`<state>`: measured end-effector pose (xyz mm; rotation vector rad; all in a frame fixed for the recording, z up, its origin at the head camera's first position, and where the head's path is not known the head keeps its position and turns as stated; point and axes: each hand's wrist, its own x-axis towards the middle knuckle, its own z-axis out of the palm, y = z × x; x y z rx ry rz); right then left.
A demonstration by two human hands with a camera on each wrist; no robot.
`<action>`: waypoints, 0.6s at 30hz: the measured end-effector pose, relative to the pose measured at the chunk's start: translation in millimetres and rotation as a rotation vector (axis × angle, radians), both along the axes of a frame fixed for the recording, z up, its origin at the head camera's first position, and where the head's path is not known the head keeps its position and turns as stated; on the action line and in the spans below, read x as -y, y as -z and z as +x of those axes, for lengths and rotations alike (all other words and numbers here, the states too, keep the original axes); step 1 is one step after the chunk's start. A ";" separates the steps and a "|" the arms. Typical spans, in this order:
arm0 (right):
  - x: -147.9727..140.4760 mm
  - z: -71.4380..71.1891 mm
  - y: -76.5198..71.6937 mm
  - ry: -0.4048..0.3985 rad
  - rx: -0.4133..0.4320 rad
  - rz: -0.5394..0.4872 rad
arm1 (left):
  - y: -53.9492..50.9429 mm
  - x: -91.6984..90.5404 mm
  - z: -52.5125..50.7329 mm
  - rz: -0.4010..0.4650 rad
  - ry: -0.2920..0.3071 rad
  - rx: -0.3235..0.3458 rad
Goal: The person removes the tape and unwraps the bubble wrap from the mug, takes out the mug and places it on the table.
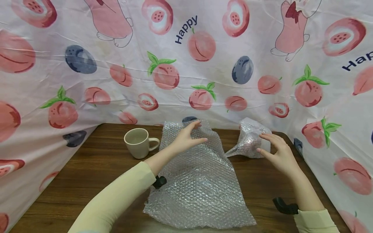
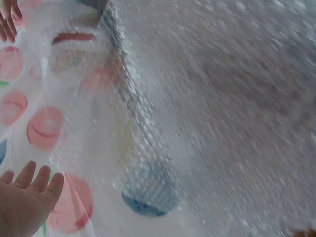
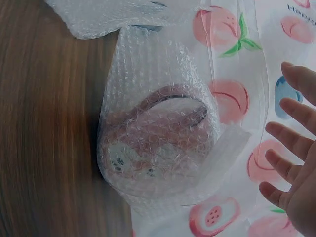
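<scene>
A sheet of bubble wrap (image 1: 201, 181) lies across the middle of the brown table, its far end raised near the back edge. My left hand (image 1: 187, 138) is over its far part, fingers spread, holding nothing. At the back right stands a bundle (image 1: 250, 140) in bubble wrap; the right wrist view shows a pinkish cup with a handle (image 3: 153, 138) inside it. My right hand (image 1: 279, 153) is beside the bundle, fingers apart; in the right wrist view the hand (image 3: 296, 163) is clear of the wrap.
A beige mug (image 1: 137, 144) stands at the back left, its handle turned towards the bubble wrap sheet. A fruit-printed cloth (image 1: 215, 74) hangs behind and on both sides of the wooden table (image 1: 84, 181).
</scene>
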<state>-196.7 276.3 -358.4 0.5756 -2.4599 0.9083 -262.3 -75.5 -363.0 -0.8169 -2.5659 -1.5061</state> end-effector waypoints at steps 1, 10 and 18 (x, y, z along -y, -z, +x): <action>0.0 -1.4 0.4 0.008 0.015 -0.009 | 0.0 -4.6 -0.2 0.001 0.002 0.010; -7.6 -14.5 6.2 0.058 0.106 -0.079 | -0.8 -38.6 -3.0 0.043 0.043 0.070; -21.0 -25.3 12.7 0.072 0.207 -0.124 | -3.5 -63.9 -8.3 0.066 0.029 0.128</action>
